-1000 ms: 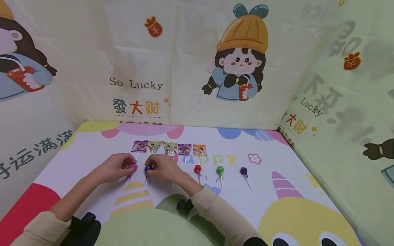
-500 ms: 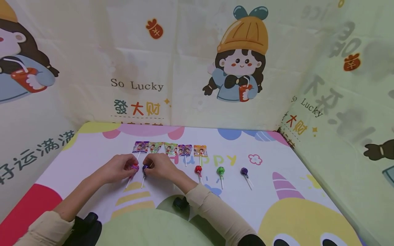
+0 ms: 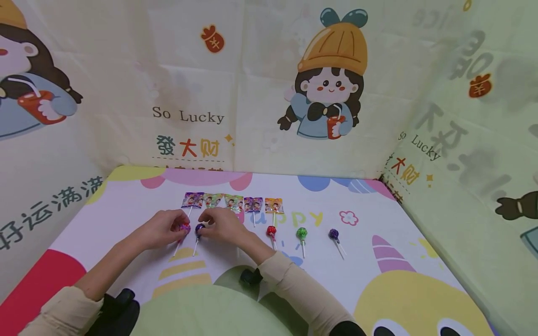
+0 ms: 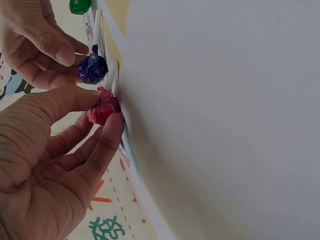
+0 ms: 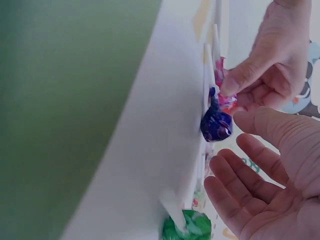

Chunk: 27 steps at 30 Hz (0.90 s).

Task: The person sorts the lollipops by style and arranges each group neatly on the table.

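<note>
Head view: left hand [image 3: 161, 229] pinches a pink lollipop [image 3: 185, 228] by its candy end, stick slanting toward the person. Right hand [image 3: 222, 226] is at a blue lollipop [image 3: 200, 228] just beside it. Both lie toward the left of the table [image 3: 378, 200], near a row of five flat-wrapped lollipops [image 3: 233, 202]. To the right, well apart: red lollipop [image 3: 271, 232], green lollipop [image 3: 301, 234], purple lollipop [image 3: 334, 234]. Sticks here run toward the person, likely so each candy end faces away and is easy to grasp.

Left wrist view: thumb and finger bracket the pink candy; stick is free, presumably because the round end offers a firmer hold. Whether it bears on the table, cannot tell.

Right wrist view: right-hand fingers are loosely extended, thumb tip close to the blue candy, no grip seen; contact uncertain. Likely the table supports it. Green candy [image 5: 187, 226] sits below; cannot tell whether it is the one listed above.
</note>
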### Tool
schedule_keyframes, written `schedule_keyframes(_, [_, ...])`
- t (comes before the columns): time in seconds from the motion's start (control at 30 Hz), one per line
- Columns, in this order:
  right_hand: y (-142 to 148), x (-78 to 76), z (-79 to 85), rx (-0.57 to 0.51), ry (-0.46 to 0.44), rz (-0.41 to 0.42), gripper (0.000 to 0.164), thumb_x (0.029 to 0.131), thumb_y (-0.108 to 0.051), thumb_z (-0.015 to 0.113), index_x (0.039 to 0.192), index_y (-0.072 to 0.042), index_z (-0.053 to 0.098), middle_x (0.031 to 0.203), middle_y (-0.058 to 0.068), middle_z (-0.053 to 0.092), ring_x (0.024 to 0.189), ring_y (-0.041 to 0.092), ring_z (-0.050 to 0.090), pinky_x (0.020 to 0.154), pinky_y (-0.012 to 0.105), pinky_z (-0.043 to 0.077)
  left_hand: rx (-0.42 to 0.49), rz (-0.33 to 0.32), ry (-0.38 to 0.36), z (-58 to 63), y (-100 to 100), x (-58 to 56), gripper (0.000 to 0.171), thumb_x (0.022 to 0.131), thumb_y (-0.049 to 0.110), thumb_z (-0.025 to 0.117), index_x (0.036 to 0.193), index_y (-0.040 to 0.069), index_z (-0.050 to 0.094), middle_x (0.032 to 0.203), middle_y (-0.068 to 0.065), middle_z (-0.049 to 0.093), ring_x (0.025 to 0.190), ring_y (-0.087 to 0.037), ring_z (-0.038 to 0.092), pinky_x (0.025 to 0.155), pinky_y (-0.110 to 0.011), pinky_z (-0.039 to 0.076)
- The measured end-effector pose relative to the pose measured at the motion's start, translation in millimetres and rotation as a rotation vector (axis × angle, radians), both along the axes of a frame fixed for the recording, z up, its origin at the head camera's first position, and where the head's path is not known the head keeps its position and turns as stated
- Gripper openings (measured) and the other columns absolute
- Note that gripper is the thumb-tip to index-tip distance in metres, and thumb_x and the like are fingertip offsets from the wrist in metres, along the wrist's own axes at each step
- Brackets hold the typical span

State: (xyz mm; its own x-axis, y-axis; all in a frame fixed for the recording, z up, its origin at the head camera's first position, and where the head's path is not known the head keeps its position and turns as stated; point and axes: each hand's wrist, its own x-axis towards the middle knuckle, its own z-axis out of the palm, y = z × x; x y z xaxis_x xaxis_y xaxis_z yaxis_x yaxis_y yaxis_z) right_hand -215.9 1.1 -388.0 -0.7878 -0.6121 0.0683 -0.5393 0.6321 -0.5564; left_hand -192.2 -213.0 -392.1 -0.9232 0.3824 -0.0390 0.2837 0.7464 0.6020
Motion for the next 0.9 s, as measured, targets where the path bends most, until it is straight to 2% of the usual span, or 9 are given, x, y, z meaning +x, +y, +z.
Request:
schedule_keyframes(0.3, [19.3,4.0,8.9,-0.034,0.046,0.001,0.025,0.092,-0.02,0.076,0.114,-0.009,0.073,0.112,0.004,0.074,0.1,0.013,0.068,0.085,0.016,0.05,-0.003,0.001,0.002,-0.1,0.1,0.6,0.023,0.088,0.008,0.077,0.105,0.0,0.064,0.086,-0.003,0.062,0.079,-0.019,0.053,0.069,-0.029,0.052])
schedule_keyframes(0.63, [38.5,9.8,9.7,-0.078,0.053,-0.005,0.026,0.093,-0.019,0.075,0.115,-0.007,0.071,0.113,0.009,0.073,0.102,0.021,0.066,0.085,0.021,0.052,-0.01,0.005,0.004,0.1,1.0,0.6,0.024,0.088,0.008,0.077,0.106,-0.001,0.064,0.086,-0.003,0.062,0.079,-0.018,0.053,0.07,-0.031,0.053])
schedule_keyframes(0.9, [52.6,13.5,9.8,-0.106,0.069,-0.005,0.026,0.093,-0.017,0.075,0.116,-0.005,0.071,0.114,0.01,0.073,0.104,0.022,0.067,0.091,0.028,0.054,-0.007,0.012,-0.005,1.1,2.2,1.7,0.023,0.088,0.008,0.077,0.105,-0.001,0.064,0.087,-0.004,0.062,0.079,-0.019,0.053,0.071,-0.032,0.053])
